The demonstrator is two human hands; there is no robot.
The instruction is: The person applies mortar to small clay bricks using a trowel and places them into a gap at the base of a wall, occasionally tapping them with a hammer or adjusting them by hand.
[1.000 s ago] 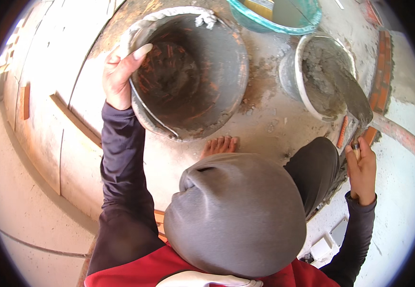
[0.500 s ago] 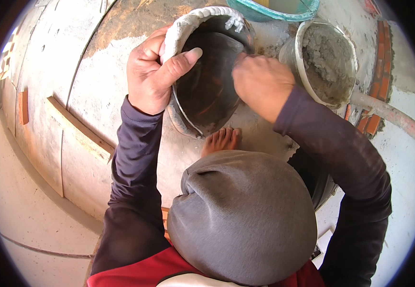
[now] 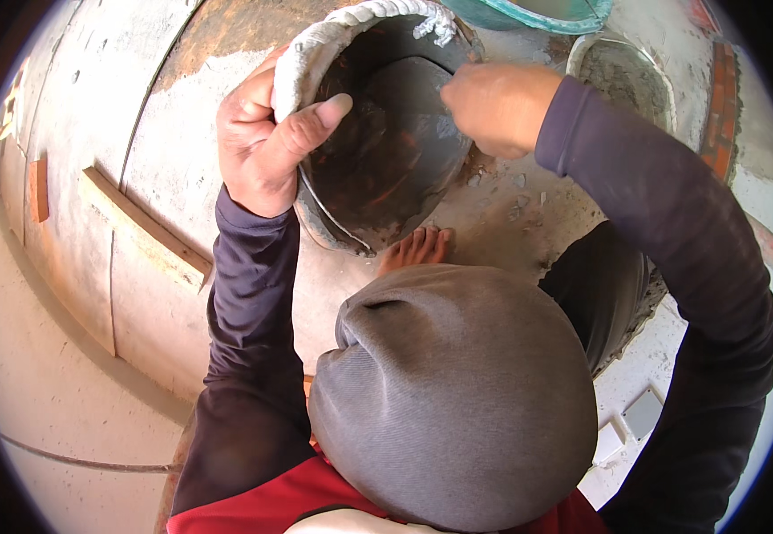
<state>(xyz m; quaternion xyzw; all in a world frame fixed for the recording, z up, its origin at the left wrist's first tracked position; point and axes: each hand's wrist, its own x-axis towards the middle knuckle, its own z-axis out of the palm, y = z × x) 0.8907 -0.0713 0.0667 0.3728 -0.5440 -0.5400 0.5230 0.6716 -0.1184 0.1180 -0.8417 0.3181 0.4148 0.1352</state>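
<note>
The dark bucket (image 3: 364, 169) sits just beyond the bare foot (image 3: 417, 247), mouth upward. The left hand (image 3: 262, 147) grasps the bucket's white wrapped handle (image 3: 315, 53), thumb over the bucket's mouth. The right hand (image 3: 502, 102) is curled at the bucket's right rim; whether it grips anything, I cannot tell. Right of the bucket stands a mortar pail (image 3: 671, 98); left, a wooden strip (image 3: 141, 227).

Left hand (image 3: 262, 151): grips dark bucket (image 3: 319, 218) by white-wrapped rim (image 3: 302, 67) | right hand (image 3: 500, 109): closed round trowel (image 3: 415, 100), blade inside bucket
</note>
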